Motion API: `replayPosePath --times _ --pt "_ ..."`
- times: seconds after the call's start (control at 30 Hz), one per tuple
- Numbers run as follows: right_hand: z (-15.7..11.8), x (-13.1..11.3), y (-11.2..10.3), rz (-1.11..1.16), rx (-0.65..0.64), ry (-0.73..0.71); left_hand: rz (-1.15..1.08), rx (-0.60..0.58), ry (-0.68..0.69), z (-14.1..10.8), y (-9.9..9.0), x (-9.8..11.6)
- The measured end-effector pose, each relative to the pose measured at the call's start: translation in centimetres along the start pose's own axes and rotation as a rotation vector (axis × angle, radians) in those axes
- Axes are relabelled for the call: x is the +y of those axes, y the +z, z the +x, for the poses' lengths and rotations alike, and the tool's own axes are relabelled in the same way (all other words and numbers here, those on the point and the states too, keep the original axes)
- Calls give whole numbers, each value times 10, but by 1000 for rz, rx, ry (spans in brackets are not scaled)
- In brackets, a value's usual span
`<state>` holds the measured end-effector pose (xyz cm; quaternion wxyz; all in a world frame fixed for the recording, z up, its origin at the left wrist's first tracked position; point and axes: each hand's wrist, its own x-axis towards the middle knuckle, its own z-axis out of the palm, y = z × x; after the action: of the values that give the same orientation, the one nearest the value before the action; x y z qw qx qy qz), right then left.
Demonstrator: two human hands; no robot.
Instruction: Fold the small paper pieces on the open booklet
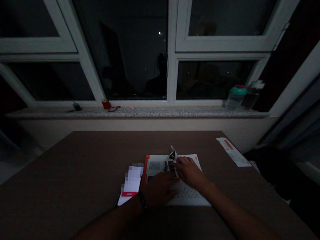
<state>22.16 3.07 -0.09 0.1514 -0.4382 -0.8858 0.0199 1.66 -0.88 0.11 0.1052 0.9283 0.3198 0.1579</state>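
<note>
An open book (pixel 189 196) with printed text and red-orange edging lies on the dark table in front of me. My left hand (pixel 161 187), with a dark band on its wrist, rests on the book's lower left part, fingers stretched out and thumb apart. My right hand (pixel 189 171) is near the middle of the book, fingers closed on a curled page (pixel 173 154) that stands up from the fold. The exact fingertip hold is hard to see in the dim light. A lit phone (pixel 132 180) with a red button on its screen lies just left of the book.
A printed sheet (pixel 233 153) lies at the table's right edge. On the granite windowsill (pixel 149 112) stand a teal-topped bottle (pixel 236 97), a second clear bottle (pixel 251 96) and a small red jar (pixel 106 104). A grey curtain (pixel 305 97) hangs at right.
</note>
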Motion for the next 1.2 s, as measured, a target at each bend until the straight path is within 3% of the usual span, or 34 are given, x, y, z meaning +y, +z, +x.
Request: replayPosePath --times 0.87,1.03,1.2 --pt "0 1 3 -11 5 -1 95 -86 153 3 -13 15" --pt "0 1 3 -10 7 -9 103 -82 70 3 -12 13" --pt "0 1 4 -14 7 -13 58 27 -77 3 -5 6"
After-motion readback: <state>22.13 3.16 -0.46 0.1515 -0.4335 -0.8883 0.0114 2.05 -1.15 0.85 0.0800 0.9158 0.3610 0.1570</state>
